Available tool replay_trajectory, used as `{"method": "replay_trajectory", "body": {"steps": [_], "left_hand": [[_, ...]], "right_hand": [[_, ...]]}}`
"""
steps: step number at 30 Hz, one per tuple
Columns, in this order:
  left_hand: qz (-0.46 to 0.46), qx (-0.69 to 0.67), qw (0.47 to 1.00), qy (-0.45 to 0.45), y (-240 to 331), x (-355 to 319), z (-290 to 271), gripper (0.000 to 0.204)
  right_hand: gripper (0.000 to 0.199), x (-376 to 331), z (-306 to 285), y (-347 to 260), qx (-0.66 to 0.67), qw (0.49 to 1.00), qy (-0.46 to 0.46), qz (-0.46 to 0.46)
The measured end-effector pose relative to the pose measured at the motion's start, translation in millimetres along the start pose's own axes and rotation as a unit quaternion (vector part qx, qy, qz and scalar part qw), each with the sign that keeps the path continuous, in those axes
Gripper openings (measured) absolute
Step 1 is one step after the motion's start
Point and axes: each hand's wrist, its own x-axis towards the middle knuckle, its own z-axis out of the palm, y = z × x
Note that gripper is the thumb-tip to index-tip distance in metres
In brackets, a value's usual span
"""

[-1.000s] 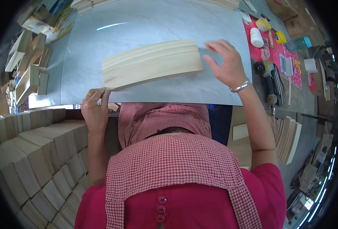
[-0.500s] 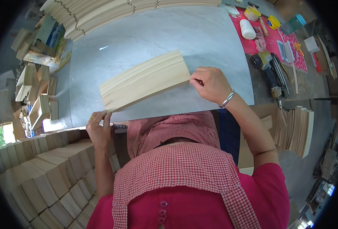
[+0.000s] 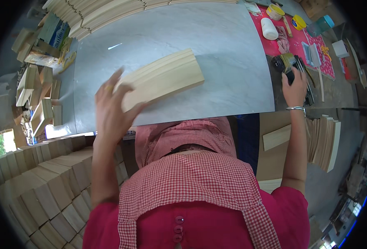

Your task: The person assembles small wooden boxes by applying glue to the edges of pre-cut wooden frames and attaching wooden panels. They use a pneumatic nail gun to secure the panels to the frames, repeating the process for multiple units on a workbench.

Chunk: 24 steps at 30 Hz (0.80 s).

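Observation:
A stack of thin pale wooden boards lies at a slant on the grey marbled tabletop. My left hand is over its left end, fingers spread and slightly blurred; whether they touch the wood I cannot tell. At the right, beyond the marbled top, my right hand is closed round the handle of a dark nail gun with a yellowish wrapped part. The hand hides most of the handle. Several dark metal strips lie beside the tool.
Long boards are stacked along the far edge. A red cloth at the far right carries a white bottle and yellow tubs. Wooden pieces stand at left; wooden blocks are piled below, and thin boards at right.
My right hand has left the boards' right end and moved right onto the nail gun. My left hand has let go of the near left corner and risen over the stack, which shifted slightly.

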Motion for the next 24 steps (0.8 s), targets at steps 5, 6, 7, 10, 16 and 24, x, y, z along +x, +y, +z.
{"method": "replay_trajectory", "body": {"steps": [5, 6, 7, 10, 16, 24], "left_hand": [[0.104, -0.032, 0.994, 0.005, 28, 52, 58, 0.059], [0.095, -0.043, 0.994, -0.019, 26, 58, 68, 0.059], [0.087, -0.055, 0.994, -0.044, 25, 63, 77, 0.059], [0.083, -0.101, 0.989, -0.062, 20, 69, 87, 0.057], [0.094, -0.142, 0.985, 0.006, 15, 63, 99, 0.053], [0.092, -0.153, 0.984, 0.026, 12, 63, 106, 0.053]], "right_hand": [[0.062, -3, 15, 40, -0.061, 0.991, -0.109, 0.049], [0.066, -1, 19, 42, -0.067, 0.990, -0.108, 0.067], [0.066, 5, 15, 35, -0.080, 0.982, -0.145, 0.088], [0.064, 18, 10, 29, -0.121, 0.964, -0.209, 0.110], [0.055, 62, -51, -17, -0.017, 0.958, -0.252, 0.136], [0.048, 35, -126, -166, 0.307, 0.891, -0.334, -0.021]]}}
